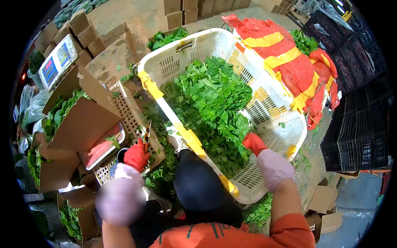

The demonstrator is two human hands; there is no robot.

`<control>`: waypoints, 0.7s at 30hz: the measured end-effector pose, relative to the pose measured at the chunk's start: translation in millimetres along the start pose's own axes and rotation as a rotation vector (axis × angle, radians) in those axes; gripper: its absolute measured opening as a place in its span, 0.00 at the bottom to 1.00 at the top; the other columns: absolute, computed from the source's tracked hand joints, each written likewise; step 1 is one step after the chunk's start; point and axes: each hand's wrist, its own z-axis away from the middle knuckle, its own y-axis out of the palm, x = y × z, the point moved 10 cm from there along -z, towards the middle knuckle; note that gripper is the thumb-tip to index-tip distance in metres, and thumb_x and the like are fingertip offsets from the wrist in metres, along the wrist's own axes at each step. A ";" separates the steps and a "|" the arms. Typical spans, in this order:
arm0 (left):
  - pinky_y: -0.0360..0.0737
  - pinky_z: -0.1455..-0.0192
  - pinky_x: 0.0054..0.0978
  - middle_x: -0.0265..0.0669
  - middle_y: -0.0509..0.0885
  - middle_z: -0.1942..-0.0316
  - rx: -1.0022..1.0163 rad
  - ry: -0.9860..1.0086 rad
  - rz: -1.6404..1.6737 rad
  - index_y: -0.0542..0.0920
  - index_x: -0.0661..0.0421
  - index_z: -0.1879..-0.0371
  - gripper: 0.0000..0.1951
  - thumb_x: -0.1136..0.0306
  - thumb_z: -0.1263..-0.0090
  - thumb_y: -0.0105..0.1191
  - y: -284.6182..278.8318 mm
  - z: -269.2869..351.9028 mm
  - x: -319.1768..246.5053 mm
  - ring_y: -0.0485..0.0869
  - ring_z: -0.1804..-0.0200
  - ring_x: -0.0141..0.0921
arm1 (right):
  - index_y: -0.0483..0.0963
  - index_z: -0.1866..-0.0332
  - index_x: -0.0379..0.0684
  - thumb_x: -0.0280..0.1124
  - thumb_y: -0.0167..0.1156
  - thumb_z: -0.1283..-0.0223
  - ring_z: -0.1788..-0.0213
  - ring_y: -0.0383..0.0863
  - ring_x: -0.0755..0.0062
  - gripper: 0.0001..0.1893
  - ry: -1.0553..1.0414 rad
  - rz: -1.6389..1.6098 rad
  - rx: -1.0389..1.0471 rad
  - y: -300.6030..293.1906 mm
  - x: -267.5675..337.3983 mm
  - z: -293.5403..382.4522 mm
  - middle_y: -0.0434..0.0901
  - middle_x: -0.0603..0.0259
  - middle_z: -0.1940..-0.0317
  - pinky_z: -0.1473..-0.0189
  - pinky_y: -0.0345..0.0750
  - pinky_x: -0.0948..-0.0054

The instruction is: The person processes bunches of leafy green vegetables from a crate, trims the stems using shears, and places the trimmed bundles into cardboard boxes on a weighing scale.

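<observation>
Before me stands a large white plastic basket (186, 133) with yellow tape on its rim, holding a heap of leafy green vegetables (217, 99). My right hand (255, 144), in a red glove, reaches inside the basket and touches the leaves at the heap's right edge; its fingertips are partly hidden by them. My left hand (136, 156), also in a red glove, is outside the basket at the left, closed around a tool with a blade (148, 131) that points up, perhaps a knife or scissors. Below it lies a beige plastic crate (131, 111).
Cardboard boxes (83, 124) of greens and a digital scale (59, 62) stand at the left. Red mesh sacks (276, 52) lie against the basket's far right side. Black crates (356, 124) are stacked at the right. Loose greens (260, 210) lie on the floor around the basket.
</observation>
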 end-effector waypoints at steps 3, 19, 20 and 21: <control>0.78 0.53 0.41 0.53 0.81 0.56 0.009 0.000 0.139 0.66 0.60 0.35 0.36 0.55 0.41 0.60 -46.1 34.1 -0.7 0.82 0.56 0.48 | 0.81 0.63 0.39 0.48 0.63 0.53 0.58 0.82 0.47 0.20 -0.025 -0.013 0.313 88.5 10.4 -4.9 0.82 0.46 0.61 0.55 0.78 0.59; 0.77 0.51 0.25 0.41 0.82 0.55 -0.223 -0.060 0.678 0.67 0.56 0.35 0.30 0.76 0.39 0.60 -98.8 99.4 27.9 0.80 0.57 0.27 | 0.80 0.59 0.35 0.47 0.72 0.67 0.58 0.82 0.48 0.29 0.192 -0.234 0.275 125.9 45.3 26.9 0.83 0.45 0.62 0.55 0.79 0.60; 0.77 0.51 0.25 0.41 0.81 0.55 -0.223 -0.055 0.674 0.67 0.55 0.35 0.30 0.76 0.38 0.60 -101.1 98.4 25.8 0.80 0.57 0.28 | 0.80 0.59 0.34 0.46 0.72 0.66 0.58 0.83 0.49 0.28 0.173 -0.229 0.272 122.6 41.1 27.2 0.83 0.46 0.62 0.55 0.79 0.61; 0.77 0.51 0.26 0.41 0.81 0.55 -0.221 -0.051 0.670 0.67 0.55 0.35 0.30 0.76 0.38 0.60 -102.3 98.2 24.5 0.80 0.57 0.28 | 0.80 0.60 0.34 0.44 0.73 0.65 0.59 0.83 0.51 0.28 0.154 -0.223 0.272 116.6 39.1 29.9 0.83 0.46 0.63 0.56 0.79 0.62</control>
